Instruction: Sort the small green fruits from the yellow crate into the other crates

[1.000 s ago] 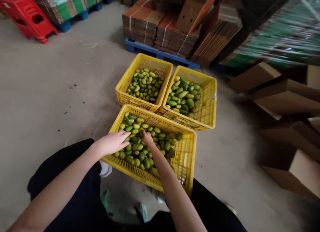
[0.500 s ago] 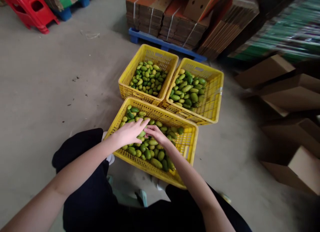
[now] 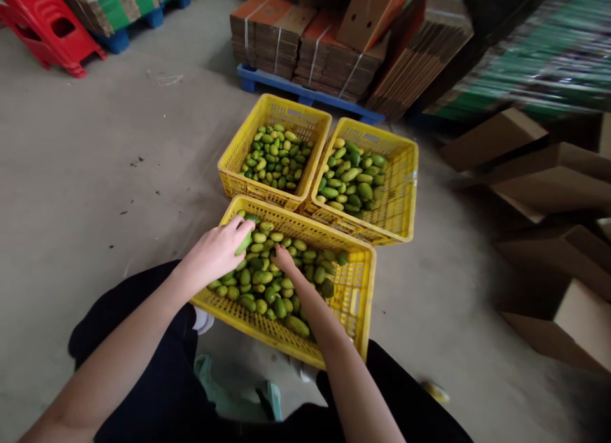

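Observation:
My left hand is at the left end of the front yellow crate, its fingers wrapped round a green oval fruit. My right hand reaches down among the fruit near the middle of the same crate. Its fingers are bunched together and mostly hidden, so what they hold does not show. The fruit there is smooth, small, green to yellow-green, some pieces rounder and some longer. It lies in a loose heap, with more of the crate's floor showing towards the right end.
Behind stand two more yellow crates with similar fruit, one at left and one at right. Flattened cartons sit on a blue pallet. Open cardboard boxes line the right; a red plastic stool is far left.
My hands, close together over the crate before, are now apart. The left moved to the left with a green fruit in its fingers; the right dipped lower into the fruit. The view shifted slightly.

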The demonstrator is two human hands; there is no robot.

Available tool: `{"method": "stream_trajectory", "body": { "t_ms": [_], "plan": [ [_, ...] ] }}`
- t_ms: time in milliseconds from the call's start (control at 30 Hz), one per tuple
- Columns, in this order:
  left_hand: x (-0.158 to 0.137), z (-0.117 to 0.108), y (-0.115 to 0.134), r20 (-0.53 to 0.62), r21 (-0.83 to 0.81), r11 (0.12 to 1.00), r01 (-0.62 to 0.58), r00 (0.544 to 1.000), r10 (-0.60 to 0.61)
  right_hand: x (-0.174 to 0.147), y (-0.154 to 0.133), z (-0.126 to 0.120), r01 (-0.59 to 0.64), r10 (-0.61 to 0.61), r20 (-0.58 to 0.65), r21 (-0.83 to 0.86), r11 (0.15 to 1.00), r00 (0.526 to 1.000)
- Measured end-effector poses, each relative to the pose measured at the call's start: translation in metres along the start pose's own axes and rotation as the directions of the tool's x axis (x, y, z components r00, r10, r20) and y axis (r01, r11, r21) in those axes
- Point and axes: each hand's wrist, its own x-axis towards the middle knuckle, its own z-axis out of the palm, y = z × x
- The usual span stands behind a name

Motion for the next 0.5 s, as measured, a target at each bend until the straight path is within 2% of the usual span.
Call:
{"method": "stream_trajectory", "body": {
  "t_ms": [200,333,500],
  "plan": [
    [-0.001,0.003,-0.017,0.017,-0.007,0.997,0.078,0.997,-0.077,0.029,-0.001,0.025,0.042,-0.035,0.045,-0.169,0.985,0.998],
    [-0.001,0.007,-0.015,0.022,-0.075,0.996,0.054,0.998,-0.052,0.032,0.001,0.025,-0.018,0.024,0.030,-0.188,0.982,0.999],
    [0.002,0.007,-0.012,-0.138,-0.277,0.960,0.038,0.987,-0.079,0.013,0.004,0.010,-0.007,0.010,0.052,-0.059,0.998,0.999]
  ]
}}
